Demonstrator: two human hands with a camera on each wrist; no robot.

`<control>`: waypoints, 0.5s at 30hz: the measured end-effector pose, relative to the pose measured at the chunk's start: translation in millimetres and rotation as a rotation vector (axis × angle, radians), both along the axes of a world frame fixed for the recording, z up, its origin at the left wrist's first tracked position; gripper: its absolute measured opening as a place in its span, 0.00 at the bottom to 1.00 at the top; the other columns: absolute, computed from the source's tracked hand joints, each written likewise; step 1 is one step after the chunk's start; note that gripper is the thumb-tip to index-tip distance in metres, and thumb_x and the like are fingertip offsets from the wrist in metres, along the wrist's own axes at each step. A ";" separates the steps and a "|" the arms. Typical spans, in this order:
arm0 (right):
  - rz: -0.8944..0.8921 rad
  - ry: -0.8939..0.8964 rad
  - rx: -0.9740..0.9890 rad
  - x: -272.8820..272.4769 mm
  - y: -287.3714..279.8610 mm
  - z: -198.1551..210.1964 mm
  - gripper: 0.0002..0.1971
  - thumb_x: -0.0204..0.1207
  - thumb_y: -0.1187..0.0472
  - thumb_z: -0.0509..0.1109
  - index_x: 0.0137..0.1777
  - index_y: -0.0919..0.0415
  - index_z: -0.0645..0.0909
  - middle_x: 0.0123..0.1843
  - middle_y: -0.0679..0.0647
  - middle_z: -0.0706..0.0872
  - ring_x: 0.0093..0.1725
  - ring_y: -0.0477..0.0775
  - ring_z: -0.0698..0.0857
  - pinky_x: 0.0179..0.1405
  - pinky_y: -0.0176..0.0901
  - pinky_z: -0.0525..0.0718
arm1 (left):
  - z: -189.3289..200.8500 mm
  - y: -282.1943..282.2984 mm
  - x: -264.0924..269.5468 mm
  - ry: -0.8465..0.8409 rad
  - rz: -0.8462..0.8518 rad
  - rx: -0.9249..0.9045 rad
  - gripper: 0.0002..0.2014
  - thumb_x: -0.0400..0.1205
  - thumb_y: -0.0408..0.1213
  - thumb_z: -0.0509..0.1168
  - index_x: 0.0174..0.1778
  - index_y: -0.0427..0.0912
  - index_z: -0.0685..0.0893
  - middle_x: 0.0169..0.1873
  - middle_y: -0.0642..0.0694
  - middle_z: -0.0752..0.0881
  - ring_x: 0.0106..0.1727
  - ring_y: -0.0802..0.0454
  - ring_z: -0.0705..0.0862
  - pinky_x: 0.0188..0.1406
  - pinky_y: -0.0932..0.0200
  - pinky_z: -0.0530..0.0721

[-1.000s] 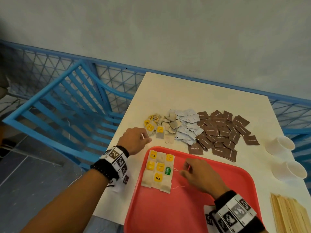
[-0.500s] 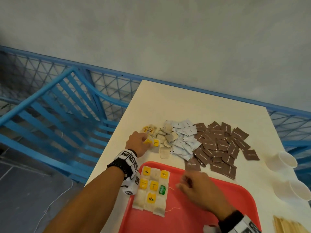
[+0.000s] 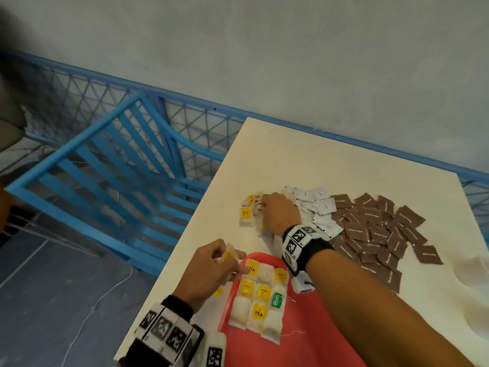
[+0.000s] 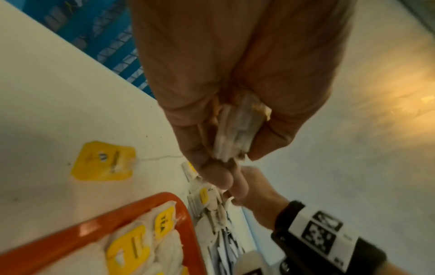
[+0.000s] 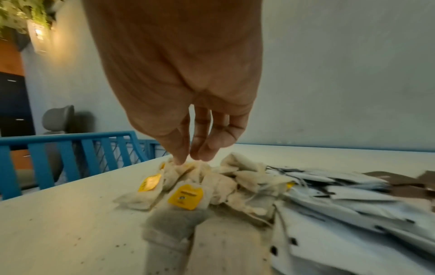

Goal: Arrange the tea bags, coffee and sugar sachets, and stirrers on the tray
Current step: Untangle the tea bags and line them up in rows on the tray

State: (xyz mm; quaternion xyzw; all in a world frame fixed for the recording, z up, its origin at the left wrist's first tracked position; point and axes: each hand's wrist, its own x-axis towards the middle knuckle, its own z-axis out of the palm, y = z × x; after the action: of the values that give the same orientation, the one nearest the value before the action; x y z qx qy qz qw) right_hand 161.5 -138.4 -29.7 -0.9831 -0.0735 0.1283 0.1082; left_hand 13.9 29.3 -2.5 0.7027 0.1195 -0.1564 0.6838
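A red tray (image 3: 304,348) at the table's near edge holds a grid of tea bags (image 3: 259,292) in its far-left corner. My left hand (image 3: 232,260) hovers by that corner and pinches a tea bag (image 4: 237,130) between thumb and fingers (image 4: 235,163). Its yellow tag (image 4: 103,161) lies on the table on its string. My right hand (image 3: 267,207) reaches across to the loose tea bag pile (image 5: 212,186). Its nearly straight fingertips (image 5: 191,158) touch the top bag and lift nothing.
White sugar sachets (image 3: 317,207) and brown coffee sachets (image 3: 383,229) lie heaped right of the tea bags. A blue chair (image 3: 105,181) stands off the table's left edge, with a blue railing (image 3: 344,140) along its far side by the wall.
My left hand has come back from the pile to the tray corner with a tea bag. My right hand has left the tray and reached out to the tea bag pile.
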 end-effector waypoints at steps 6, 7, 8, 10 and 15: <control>0.164 0.066 -0.034 6.0 28.4 -17.1 0.19 0.83 0.62 0.61 0.74 0.54 0.74 0.71 0.59 0.78 0.69 0.65 0.79 0.62 0.58 0.80 | 6.6 8.2 -9.0 0.051 -0.102 0.065 0.04 0.84 0.26 0.63 0.45 0.28 0.78 0.35 0.32 0.90 0.30 0.51 0.85 0.30 0.63 0.81; 0.191 0.076 -0.064 6.7 33.1 -20.0 0.19 0.84 0.62 0.59 0.74 0.54 0.73 0.71 0.60 0.78 0.68 0.66 0.79 0.60 0.58 0.80 | 8.5 9.3 -11.3 0.043 -0.139 0.093 0.04 0.84 0.26 0.62 0.43 0.30 0.77 0.34 0.32 0.89 0.28 0.52 0.83 0.28 0.66 0.78; 0.210 0.080 -0.108 7.6 37.4 -23.3 0.18 0.85 0.62 0.57 0.74 0.54 0.73 0.71 0.60 0.78 0.68 0.66 0.80 0.59 0.58 0.80 | 10.3 10.1 -13.2 0.035 -0.166 0.114 0.04 0.84 0.26 0.62 0.43 0.32 0.76 0.32 0.32 0.89 0.27 0.52 0.82 0.27 0.67 0.77; 0.213 0.067 -0.201 9.9 43.1 -25.7 0.18 0.87 0.63 0.54 0.75 0.56 0.71 0.71 0.62 0.78 0.67 0.66 0.80 0.57 0.58 0.80 | 11.8 11.3 -15.8 0.046 -0.173 0.103 0.03 0.84 0.26 0.60 0.45 0.34 0.74 0.30 0.35 0.87 0.27 0.52 0.80 0.27 0.65 0.76; 0.128 0.078 -0.109 13.6 39.2 -20.9 0.16 0.85 0.61 0.58 0.71 0.60 0.74 0.68 0.64 0.78 0.65 0.67 0.81 0.61 0.56 0.80 | 12.2 18.7 -18.1 0.091 -0.082 -0.079 0.12 0.83 0.24 0.58 0.60 0.41 0.76 0.34 0.37 0.83 0.31 0.45 0.80 0.29 0.55 0.77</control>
State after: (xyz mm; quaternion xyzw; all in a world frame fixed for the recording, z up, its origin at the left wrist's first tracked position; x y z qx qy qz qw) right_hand 175.1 -99.1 -50.6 -0.9750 -0.1247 0.1770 0.0489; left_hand -4.2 48.0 9.6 0.6718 0.1151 -0.2207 0.6977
